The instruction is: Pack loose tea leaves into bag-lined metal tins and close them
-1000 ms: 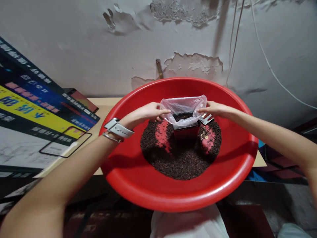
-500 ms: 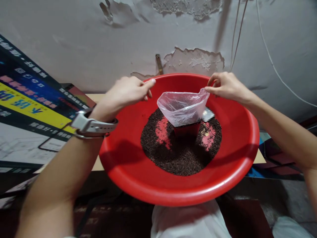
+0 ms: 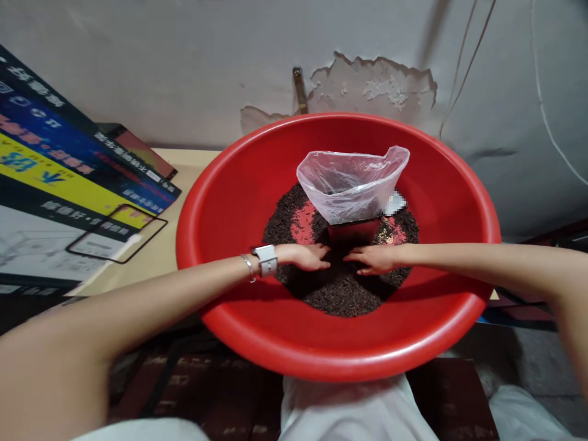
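A large red basin (image 3: 229, 331) holds a layer of dark, loose bits (image 3: 344, 300) that look like dry leaves. Within it stands a small dark red box (image 3: 351, 233), lined with a clear plastic bag (image 3: 349, 184) whose mouth gapes above the rim. My left hand (image 3: 310, 256), below a white watch, rests on the dark bits just left of the box's front, fingers stretched. Opposite it, my right hand (image 3: 374, 258) lies with fingers apart on the bits in front of the box. Neither hand visibly grips anything. Shadow darkens the space between the fingertips.
A small whitish piece (image 3: 395, 203), blurred out, lies behind the box at right. Printed cartons (image 3: 68, 165) lean at the left, with a thin black frame (image 3: 117, 233) by them. Peeling wall (image 3: 376, 79) rises behind the basin, with hanging cords (image 3: 468, 67).
My right hand has let go of the plastic bag's corner. Both hands have come down from the basin's far side to the dark bits in front of the box.
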{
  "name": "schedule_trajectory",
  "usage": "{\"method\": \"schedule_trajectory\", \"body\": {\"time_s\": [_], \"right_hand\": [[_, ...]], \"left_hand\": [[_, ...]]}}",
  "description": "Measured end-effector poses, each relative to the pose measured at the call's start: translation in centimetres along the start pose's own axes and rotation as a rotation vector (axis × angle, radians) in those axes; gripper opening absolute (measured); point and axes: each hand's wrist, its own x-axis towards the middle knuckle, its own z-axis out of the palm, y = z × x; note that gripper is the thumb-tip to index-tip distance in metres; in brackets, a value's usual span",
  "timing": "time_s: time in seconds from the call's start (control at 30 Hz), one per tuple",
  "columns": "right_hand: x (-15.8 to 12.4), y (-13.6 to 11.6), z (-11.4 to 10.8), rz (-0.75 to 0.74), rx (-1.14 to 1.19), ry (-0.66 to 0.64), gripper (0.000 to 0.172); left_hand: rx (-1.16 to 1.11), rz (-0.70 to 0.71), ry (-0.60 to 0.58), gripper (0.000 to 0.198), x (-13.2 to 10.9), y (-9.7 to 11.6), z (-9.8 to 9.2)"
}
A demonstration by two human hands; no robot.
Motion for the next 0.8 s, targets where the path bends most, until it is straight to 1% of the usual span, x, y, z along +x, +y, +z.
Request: {"method": "schedule_trajectory", "body": {"time_s": [0.07,0.1,0.17,0.23,0.3,0.37,0.47,0.53,0.6,0.7,0.77,0.8], "right_hand": [[1.4,0.3,1.5,-0.046,-0.088,0.028,0.051],[1.9,0.5,2.0,-0.048,-0.131,0.038,0.051],[2.5,0.8,2.5,-0.042,-0.185,0.030,0.050],[2.8,1.0,2.6,-0.020,-0.191,0.001,0.052],[2.9,1.2,2.4,0.014,-0.130,-0.048,0.052],[2.9,1.2,2.0,0.062,-0.019,-0.101,0.049],[2.9,1.4,1.1,0.157,0.118,-0.169,0.043],[2.7,1.7,0.6,0.242,0.203,-0.249,0.046],[2.4,2.2,0.2,0.343,0.355,-0.351,0.056],[1.8,3.0,0.2,0.461,0.597,-0.476,0.075],[1.4,3.5,0.5,0.475,0.675,-0.510,0.083],[1.2,3.6,0.8,0.464,0.702,-0.514,0.085]], "left_hand": [[0.120,0.065,-0.065,0.066,0.8,0.9,1.8],[0.177,0.098,-0.094,0.069,1.1,1.2,2.3],[0.257,0.144,-0.132,0.067,1.6,1.5,3.1],[0.260,0.153,-0.131,0.063,2.1,1.3,3.4],[0.247,0.152,-0.126,0.061,2.4,0.9,3.4],[0.218,0.154,-0.127,0.059,2.7,0.5,3.4],[0.097,0.146,-0.126,0.049,2.9,0.2,3.6],[-0.008,0.118,-0.144,0.042,2.8,0.2,3.8],[-0.114,0.051,-0.185,0.042,2.4,0.3,3.9],[-0.237,-0.092,-0.302,0.059,1.2,0.4,3.8],[-0.289,-0.182,-0.376,0.073,0.4,0.5,3.7],[-0.321,-0.222,-0.393,0.078,0.2,0.5,3.8]]}}
